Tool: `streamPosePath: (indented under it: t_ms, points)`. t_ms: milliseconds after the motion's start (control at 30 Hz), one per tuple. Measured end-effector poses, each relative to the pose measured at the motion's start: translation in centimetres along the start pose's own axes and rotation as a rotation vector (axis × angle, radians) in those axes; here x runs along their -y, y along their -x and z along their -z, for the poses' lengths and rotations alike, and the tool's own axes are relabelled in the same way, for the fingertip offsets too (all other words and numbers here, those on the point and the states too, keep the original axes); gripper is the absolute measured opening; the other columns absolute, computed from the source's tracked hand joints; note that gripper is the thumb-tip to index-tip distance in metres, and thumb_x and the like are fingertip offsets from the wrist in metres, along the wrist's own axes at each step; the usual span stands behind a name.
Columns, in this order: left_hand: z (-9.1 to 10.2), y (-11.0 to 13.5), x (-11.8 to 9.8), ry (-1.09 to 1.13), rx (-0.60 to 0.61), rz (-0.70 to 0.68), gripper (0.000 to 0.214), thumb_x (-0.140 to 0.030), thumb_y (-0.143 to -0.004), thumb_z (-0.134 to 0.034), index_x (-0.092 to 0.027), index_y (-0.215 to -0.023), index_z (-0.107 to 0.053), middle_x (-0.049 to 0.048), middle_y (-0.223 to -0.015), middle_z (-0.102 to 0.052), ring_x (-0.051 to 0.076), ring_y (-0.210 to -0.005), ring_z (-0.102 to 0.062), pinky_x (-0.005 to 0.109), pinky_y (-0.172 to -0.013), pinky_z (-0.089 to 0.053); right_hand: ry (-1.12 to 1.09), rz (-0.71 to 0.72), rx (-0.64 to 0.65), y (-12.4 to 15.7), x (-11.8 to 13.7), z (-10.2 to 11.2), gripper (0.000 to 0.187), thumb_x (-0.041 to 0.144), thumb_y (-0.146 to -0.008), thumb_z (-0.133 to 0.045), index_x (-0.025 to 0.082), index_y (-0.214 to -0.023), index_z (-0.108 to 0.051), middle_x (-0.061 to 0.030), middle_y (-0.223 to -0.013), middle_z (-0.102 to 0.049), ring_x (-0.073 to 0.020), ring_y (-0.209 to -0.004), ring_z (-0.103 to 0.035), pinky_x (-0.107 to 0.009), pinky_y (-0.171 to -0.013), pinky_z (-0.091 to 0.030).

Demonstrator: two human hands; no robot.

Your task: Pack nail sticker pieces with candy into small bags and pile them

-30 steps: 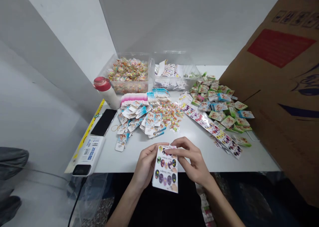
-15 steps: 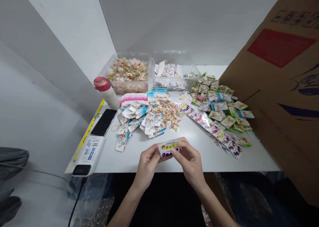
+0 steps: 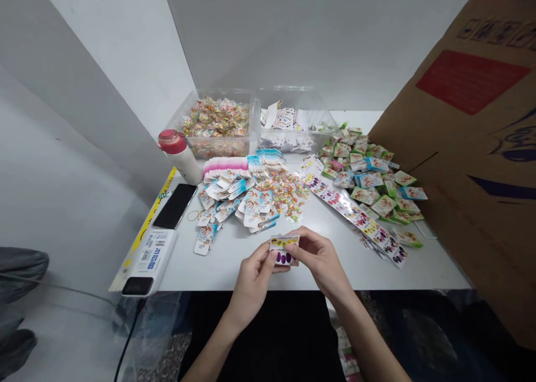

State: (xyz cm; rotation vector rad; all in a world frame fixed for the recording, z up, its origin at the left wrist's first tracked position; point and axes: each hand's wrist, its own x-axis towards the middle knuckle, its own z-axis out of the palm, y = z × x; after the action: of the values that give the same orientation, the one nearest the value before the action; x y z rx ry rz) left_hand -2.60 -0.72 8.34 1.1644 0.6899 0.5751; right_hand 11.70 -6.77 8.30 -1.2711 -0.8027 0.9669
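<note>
Both hands pinch one small folded sticker sheet (image 3: 284, 249) printed with yellow and purple nail shapes, just above the white table's (image 3: 234, 259) front edge. My left hand (image 3: 254, 278) grips its left side with thumb and fingers closed. Its right side sits between the closed fingertips of my right hand (image 3: 322, 261). Just beyond lie a heap of blue-and-white cards (image 3: 234, 200) and a scatter of colourful small packets (image 3: 287, 191).
A row of sticker sheets (image 3: 355, 214) and a pile of green and blue packs (image 3: 371, 175) lie right. Two clear bins (image 3: 215, 122) stand at the back. A red-capped bottle (image 3: 180, 154), phone (image 3: 175, 205) and white device (image 3: 147, 259) sit left. A cardboard box (image 3: 469, 147) walls the right.
The long sticker sheet that hung from my hands a second ago has been folded up into a small packet, and both hands have risen slightly toward the table edge.
</note>
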Motion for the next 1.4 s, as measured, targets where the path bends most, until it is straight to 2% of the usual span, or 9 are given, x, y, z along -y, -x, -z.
streamPosePath:
  t_ms: [100,233,367,467,667,967,1100,1200,1400]
  points:
    - [0.0,-0.3,0.3,0.059,-0.058,0.033,0.036,-0.038,-0.089,-0.06,-0.015,-0.115,-0.065,0.0088,-0.099,-0.074,0.024,-0.083,-0.073,0.037,-0.081,-0.059,0.189,0.18,-0.044,0.3,-0.1,0.1,0.006,0.023,-0.084,-0.065,0.022,-0.086,-0.07,-0.0036,-0.084,-0.059,-0.0166,-0.077,-0.059,-0.03,-0.068,-0.052]
    - [0.4,-0.6,0.6,0.217,-0.08,0.042,0.036,-0.039,-0.087,-0.062,-0.016,-0.115,-0.066,0.0109,-0.111,-0.071,0.026,-0.096,-0.07,0.039,-0.086,-0.057,0.543,0.483,0.019,1.1,0.0,0.5,0.03,0.008,-0.084,-0.053,0.027,-0.098,-0.073,-0.0074,-0.104,-0.06,-0.021,-0.097,-0.06,-0.037,-0.084,-0.051]
    - [0.9,-0.4,0.5,0.383,0.001,0.054,0.037,-0.041,-0.092,-0.055,-0.015,-0.116,-0.066,0.0131,-0.118,-0.068,0.027,-0.108,-0.064,0.041,-0.093,-0.054,0.667,0.574,0.07,1.7,-0.1,1.0,0.047,0.004,-0.082,-0.049,0.029,-0.117,-0.067,-0.0087,-0.119,-0.056,-0.0239,-0.11,-0.056,-0.041,-0.091,-0.05]
    - [0.9,-0.4,0.8,0.296,-0.026,0.029,0.035,-0.041,-0.09,-0.058,-0.015,-0.112,-0.065,0.0116,-0.109,-0.071,0.025,-0.102,-0.067,0.039,-0.092,-0.053,0.627,0.506,0.132,1.5,-0.2,0.9,0.039,0.007,-0.083,-0.052,0.028,-0.111,-0.069,-0.0084,-0.121,-0.056,-0.0237,-0.113,-0.055,-0.041,-0.095,-0.048]
    - [0.3,-0.9,2.3,-0.041,-0.241,-0.061,0.025,-0.033,-0.088,-0.061,-0.017,-0.107,-0.063,0.0038,-0.088,-0.072,0.019,-0.081,-0.071,0.029,-0.078,-0.055,0.278,0.04,0.021,-0.5,-2.5,0.1,0.024,0.033,-0.086,-0.062,0.019,-0.105,-0.065,-0.0057,-0.09,-0.066,-0.017,-0.078,-0.064,-0.03,-0.071,-0.053]
    - [1.5,-3.1,7.5,-0.215,-0.451,-0.254,0.013,-0.027,-0.09,-0.055,-0.017,-0.089,-0.063,-0.0005,-0.067,-0.065,0.013,-0.059,-0.059,0.022,-0.059,-0.047,0.561,0.109,0.054,-4.9,-5.7,0.6,0.013,0.029,-0.082,-0.06,0.018,-0.078,-0.065,0.0002,-0.067,-0.062,-0.0143,-0.063,-0.057,-0.024,-0.061,-0.044]
    - [2.0,-3.7,8.9,-0.162,-0.471,-0.293,0.015,-0.029,-0.091,-0.054,-0.017,-0.09,-0.062,0.0014,-0.07,-0.068,0.013,-0.061,-0.061,0.022,-0.059,-0.048,0.693,0.114,-0.178,-9.5,-5.5,4.4,0.027,0.036,-0.089,-0.048,0.016,-0.089,-0.066,-0.0056,-0.079,-0.062,-0.0187,-0.073,-0.057,-0.03,-0.072,-0.043]
    - [2.0,-3.8,8.9,-0.127,-0.441,-0.322,0.016,-0.031,-0.09,-0.057,-0.016,-0.091,-0.065,0.0043,-0.079,-0.072,0.014,-0.066,-0.065,0.024,-0.063,-0.051,0.798,0.103,-0.307,-12.4,-5.8,6.8,0.019,0.03,-0.081,-0.058,0.016,-0.087,-0.068,-0.0084,-0.089,-0.059,-0.0215,-0.081,-0.055,-0.035,-0.08,-0.04]
    - [2.1,-4.0,8.5,-0.044,-0.466,-0.369,0.021,-0.035,-0.089,-0.058,-0.016,-0.092,-0.068,0.0088,-0.104,-0.068,0.02,-0.089,-0.069,0.033,-0.077,-0.057,0.843,0.094,-0.376,-13.4,-7.0,7.8,0.013,0.027,-0.068,-0.068,0.017,-0.076,-0.065,-0.0057,-0.085,-0.058,-0.0196,-0.074,-0.054,-0.033,-0.075,-0.041]
